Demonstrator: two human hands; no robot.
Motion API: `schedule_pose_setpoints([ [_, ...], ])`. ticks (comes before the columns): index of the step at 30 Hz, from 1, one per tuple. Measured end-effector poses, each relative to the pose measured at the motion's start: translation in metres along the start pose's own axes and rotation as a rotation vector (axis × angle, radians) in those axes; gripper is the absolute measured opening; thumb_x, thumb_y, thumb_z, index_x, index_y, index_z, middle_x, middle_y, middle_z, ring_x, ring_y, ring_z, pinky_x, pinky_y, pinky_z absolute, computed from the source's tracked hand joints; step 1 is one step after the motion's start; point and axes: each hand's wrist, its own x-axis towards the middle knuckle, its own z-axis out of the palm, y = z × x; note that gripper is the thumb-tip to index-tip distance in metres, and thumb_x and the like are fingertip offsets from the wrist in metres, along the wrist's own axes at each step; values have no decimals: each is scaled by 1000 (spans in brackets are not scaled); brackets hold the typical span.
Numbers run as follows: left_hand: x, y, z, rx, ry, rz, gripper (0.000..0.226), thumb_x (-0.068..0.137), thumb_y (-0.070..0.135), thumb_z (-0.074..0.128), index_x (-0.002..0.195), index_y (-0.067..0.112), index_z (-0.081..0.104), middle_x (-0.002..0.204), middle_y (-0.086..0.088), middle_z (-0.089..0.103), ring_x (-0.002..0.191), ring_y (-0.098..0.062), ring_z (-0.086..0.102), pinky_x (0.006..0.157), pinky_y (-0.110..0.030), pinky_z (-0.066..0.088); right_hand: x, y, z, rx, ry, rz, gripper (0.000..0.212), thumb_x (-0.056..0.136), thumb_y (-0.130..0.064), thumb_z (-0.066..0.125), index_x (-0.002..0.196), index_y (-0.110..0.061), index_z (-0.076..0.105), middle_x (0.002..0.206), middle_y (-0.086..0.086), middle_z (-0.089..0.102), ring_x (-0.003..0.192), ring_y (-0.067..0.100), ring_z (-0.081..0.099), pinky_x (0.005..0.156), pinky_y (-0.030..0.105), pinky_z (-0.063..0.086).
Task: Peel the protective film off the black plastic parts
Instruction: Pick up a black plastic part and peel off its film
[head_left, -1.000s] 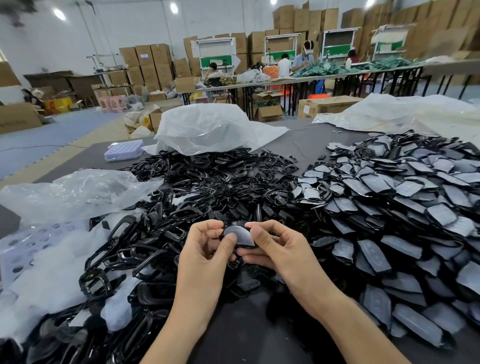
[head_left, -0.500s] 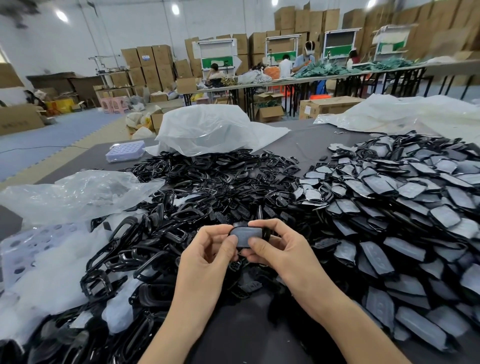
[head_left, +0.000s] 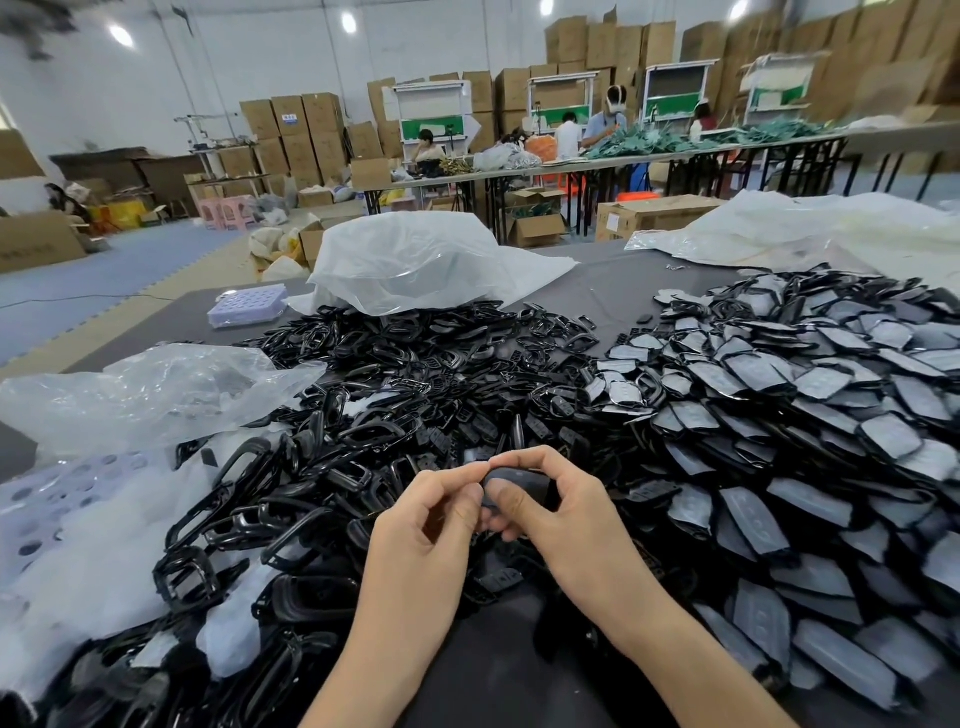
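Black plastic parts (head_left: 389, 374) are heaped across the dark table (head_left: 613, 291) in two piles: bare glossy frames w/ small inserts at centre and left, and grey film-covered pieces (head_left: 779, 415) overlapped on the right, the piles touching approx. mid-table. A white plastic sheet (head_left: 779, 234) is spread behind the right pile, and a white bag (head_left: 415, 265) is bunched at the far edge of the centre pile. A crumpled clear bag (head_left: 156, 389) is laid at the left, beside the frames. A lilac perforated tray (head_left: 248, 305) is set further back on the table, left of the white bag. Near the front, over the centre pile, one small dark part (head_left: 519, 480) is held between both hands. It is pinched at its left end by the left hand (head_left: 421, 535) w/ thumb and forefinger, and gripped by the right hand (head_left: 566, 519) w/ forefinger curled over the top and thumb pressed on the front. Whether film is on the held part cannot be told.
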Motion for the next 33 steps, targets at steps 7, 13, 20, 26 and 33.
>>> schedule_pose_setpoints([
  [7, 0, 1, 0, 33, -14, -1, 25, 96, 12, 63, 103, 33, 73, 89, 7, 75, 81, -6, 70, 71, -10, 49, 0, 2, 1, -49, 16, -22, 17, 100, -14, 60, 104, -27, 69, 83, -2, 76, 74, 8, 70, 66, 19, 54],
  [13, 1, -4, 0, 66, -3, -23, 30, 96, 8, 60, 93, 37, 68, 78, 9, 72, 70, -4, 67, 66, -10, 48, -3, 1, 4, -67, -10, -29, 21, 104, -20, 53, 105, -33, 70, 89, 0, 76, 77, 14, 71, 69, 22, 54],
  [20, 0, -3, 2, -4, -15, -54, 22, 98, 13, 60, 97, 33, 69, 81, 2, 74, 72, -10, 70, 68, -16, 52, -2, 0, 3, -83, -2, -27, 20, 101, -13, 59, 106, -29, 70, 88, -3, 76, 74, 9, 70, 67, 20, 54],
  [26, 4, -8, -1, -28, 10, -92, 16, 94, 16, 65, 93, 31, 69, 80, -2, 73, 75, -21, 68, 74, -29, 56, -1, -2, 2, 54, 69, 5, 20, 97, -11, 65, 111, -25, 66, 91, 4, 77, 76, 21, 76, 69, 23, 58],
  [33, 4, -3, -1, -133, 38, -76, 15, 93, 8, 65, 93, 23, 68, 70, 4, 69, 66, -5, 65, 65, -15, 51, 1, -5, 2, 313, 40, 63, 21, 101, -8, 54, 99, -15, 75, 88, 17, 77, 76, 24, 75, 68, 21, 58],
])
